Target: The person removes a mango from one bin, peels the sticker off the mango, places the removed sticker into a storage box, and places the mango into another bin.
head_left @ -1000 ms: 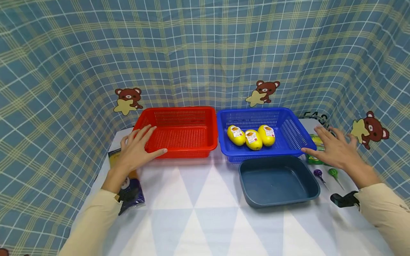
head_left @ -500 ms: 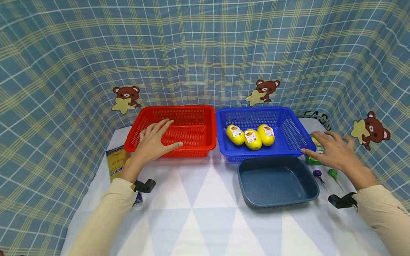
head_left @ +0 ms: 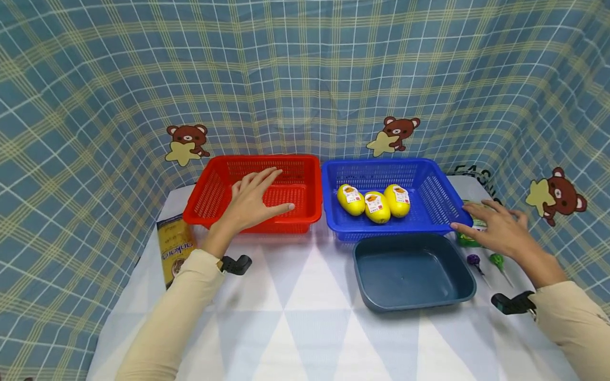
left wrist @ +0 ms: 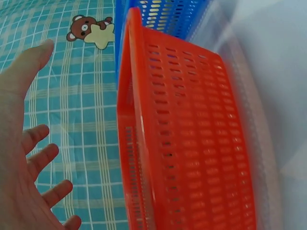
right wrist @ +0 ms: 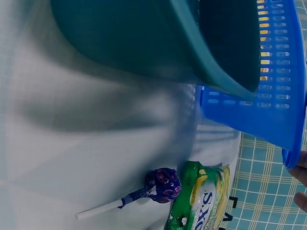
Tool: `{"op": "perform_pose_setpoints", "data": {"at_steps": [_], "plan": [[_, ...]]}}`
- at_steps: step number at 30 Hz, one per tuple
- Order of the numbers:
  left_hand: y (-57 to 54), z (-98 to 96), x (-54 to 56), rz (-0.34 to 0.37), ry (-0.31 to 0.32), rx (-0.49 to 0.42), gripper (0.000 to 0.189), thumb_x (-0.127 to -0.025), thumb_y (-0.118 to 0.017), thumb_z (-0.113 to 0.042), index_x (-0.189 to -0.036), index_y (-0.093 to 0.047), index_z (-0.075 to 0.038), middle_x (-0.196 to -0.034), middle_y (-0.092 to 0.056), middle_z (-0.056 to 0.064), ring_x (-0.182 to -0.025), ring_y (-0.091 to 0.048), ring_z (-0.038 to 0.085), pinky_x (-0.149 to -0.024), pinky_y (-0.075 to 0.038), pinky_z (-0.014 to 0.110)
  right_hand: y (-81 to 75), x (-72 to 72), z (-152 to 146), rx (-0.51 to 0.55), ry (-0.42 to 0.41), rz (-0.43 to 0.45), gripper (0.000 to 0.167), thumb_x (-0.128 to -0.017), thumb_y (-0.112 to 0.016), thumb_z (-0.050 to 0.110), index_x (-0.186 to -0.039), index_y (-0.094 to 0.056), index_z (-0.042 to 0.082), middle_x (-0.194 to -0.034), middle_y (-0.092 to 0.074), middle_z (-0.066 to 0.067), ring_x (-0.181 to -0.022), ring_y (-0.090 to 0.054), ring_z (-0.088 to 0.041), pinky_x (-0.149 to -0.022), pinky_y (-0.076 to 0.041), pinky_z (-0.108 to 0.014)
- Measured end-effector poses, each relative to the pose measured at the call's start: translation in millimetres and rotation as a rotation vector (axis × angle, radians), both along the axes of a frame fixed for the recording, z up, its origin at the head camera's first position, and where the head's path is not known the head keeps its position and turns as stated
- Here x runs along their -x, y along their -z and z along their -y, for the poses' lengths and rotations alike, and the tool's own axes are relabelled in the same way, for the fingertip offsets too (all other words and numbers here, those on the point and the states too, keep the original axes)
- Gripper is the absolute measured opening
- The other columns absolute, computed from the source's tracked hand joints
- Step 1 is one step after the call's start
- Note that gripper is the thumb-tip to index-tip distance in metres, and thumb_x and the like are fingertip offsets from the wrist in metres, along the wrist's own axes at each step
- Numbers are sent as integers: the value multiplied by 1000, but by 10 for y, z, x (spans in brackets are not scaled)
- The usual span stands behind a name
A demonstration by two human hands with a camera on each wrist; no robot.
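Note:
My left hand is over the red plastic basket, fingers spread and thumb pointing right. In the left wrist view the fingers show apart from the basket's rim, holding nothing. At the right corner of the blue basket is my right hand, fingers loosely spread. Its fingertips appear beside that basket's rim; contact cannot be made out. Three yellow oval fruits with white labels lie inside the blue basket. Partly hidden under the right hand is a green and yellow packet.
A dark blue-grey tub stands in front of the blue basket. Right of it lie a purple lollipop and a green lollipop. A gold packet lies at the left, partly behind the left sleeve. A checked curtain surrounds the table.
My left hand has moved right, from the red basket's left edge to over its middle, uncovering more of the gold packet's upper part. My right hand has stayed nearly in place.

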State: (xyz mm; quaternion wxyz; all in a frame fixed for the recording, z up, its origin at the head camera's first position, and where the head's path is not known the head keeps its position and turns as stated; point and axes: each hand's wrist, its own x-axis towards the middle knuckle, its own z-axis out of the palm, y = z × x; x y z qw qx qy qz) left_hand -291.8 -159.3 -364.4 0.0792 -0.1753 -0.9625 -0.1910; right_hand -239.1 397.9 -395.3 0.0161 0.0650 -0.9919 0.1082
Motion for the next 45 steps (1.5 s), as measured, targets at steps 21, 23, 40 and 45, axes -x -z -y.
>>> {"op": "perform_pose_setpoints", "data": {"at_steps": [21, 23, 40, 45], "plan": [[-55, -702, 295, 22, 87, -29, 99, -77, -59, -80, -157, -33, -29, -161, -28, -4, -137, -27, 26, -103, -25, 53, 5, 17, 17, 31, -14, -14, 82, -93, -59, 61, -148, -44, 1, -146, -40, -34, -136, -21, -52, -91, -8, -80], [-55, -763, 330, 24, 94, -21, 99, -77, -59, -80, -157, -33, -29, -161, -28, -4, -138, -27, 27, -102, -25, 53, 10, 24, 27, 27, -13, -16, 83, -93, -59, 61, -148, -44, 1, -146, -40, -34, -135, -22, -52, -90, -9, -80], [-109, -1320, 611, 70, 158, -8, 95, -78, -67, -72, -155, -37, -26, -160, -33, 1, -135, -32, 29, -100, -28, 51, 5, 13, 1, 28, 3, -20, 82, -93, -60, 61, -147, -45, 1, -146, -40, -34, -134, -23, -56, -93, -8, -80], [-99, -1422, 685, 116, 150, -7, 94, -78, -67, -70, -155, -38, -25, -159, -35, 3, -136, -32, 29, -103, -29, 51, -10, 22, 29, 20, 6, -8, 84, -93, -58, 63, -148, -44, 1, -147, -39, -34, -135, -23, -55, -92, -9, -80]]}}
